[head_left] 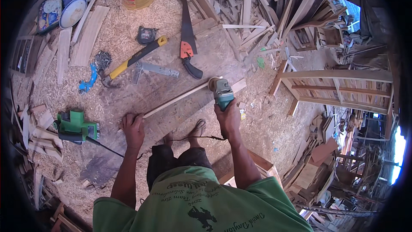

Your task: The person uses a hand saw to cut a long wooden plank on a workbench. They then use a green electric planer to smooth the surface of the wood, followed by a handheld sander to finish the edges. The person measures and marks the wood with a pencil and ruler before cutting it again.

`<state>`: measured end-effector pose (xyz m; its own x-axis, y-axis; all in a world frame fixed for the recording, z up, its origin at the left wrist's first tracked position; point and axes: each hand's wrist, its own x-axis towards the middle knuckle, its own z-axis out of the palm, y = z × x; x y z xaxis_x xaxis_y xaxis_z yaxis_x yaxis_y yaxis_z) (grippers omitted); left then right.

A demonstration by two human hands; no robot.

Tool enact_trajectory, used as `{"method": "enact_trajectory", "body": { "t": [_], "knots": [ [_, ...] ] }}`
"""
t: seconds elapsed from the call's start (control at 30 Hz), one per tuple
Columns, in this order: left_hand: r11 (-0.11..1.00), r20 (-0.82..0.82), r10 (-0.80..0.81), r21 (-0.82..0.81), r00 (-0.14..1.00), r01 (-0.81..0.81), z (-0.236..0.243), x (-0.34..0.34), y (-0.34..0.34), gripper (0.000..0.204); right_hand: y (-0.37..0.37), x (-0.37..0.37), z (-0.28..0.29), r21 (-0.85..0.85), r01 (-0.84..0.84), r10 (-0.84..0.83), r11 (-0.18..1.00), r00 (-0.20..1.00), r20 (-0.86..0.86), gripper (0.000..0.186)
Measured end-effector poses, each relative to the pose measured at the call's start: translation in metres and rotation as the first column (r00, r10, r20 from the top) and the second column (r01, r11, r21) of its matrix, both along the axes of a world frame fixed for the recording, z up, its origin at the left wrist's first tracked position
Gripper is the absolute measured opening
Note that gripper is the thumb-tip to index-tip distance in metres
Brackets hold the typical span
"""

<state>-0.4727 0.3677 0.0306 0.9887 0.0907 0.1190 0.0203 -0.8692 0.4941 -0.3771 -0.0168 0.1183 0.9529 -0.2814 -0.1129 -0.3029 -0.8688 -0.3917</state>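
My right hand (228,122) is wrapped round the body of a teal angle grinder (223,94). The grinder's round disc (213,83) meets the far right end of a thin wooden strip (176,99); whether it touches the wood cannot be made out. At the strip's near left end, my left hand (133,128) grips the wood and presses it down, fingers closed. The strip lies slantwise on a wooden work surface (171,118). From the grinder, a dark cord (193,137) runs left across my legs.
Beyond the strip lie a handsaw (186,49), a metal square (156,69), a yellow-handled hammer (137,57) and a tape measure (146,35). A green power tool (77,125) stands at left. Scrap wood (253,0) is heaped behind; a wooden frame (339,87) stands at right.
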Motion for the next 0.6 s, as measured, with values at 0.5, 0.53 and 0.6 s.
{"method": "enact_trajectory", "body": {
  "t": [0.5, 0.53, 0.6],
  "knots": [
    [0.988, -0.024, -0.110, -0.107, 0.994, 0.107, 0.009, 0.015, 0.004, 0.030, -0.040, -0.031, 0.006, 0.232, 0.151, -0.180, 0.961, 0.978, 0.110, 0.067],
    [0.986, -0.010, -0.114, -0.125, 0.993, 0.112, 0.010, 0.016, -0.001, 0.029, -0.027, -0.040, 0.013, 0.231, 0.108, -0.140, 0.967, 0.982, 0.126, 0.067],
    [0.990, 0.009, -0.081, -0.113, 0.997, 0.082, 0.012, 0.016, -0.015, 0.027, -0.008, -0.063, 0.014, 0.215, 0.087, -0.096, 0.973, 0.995, 0.033, 0.065]
  ]
}}
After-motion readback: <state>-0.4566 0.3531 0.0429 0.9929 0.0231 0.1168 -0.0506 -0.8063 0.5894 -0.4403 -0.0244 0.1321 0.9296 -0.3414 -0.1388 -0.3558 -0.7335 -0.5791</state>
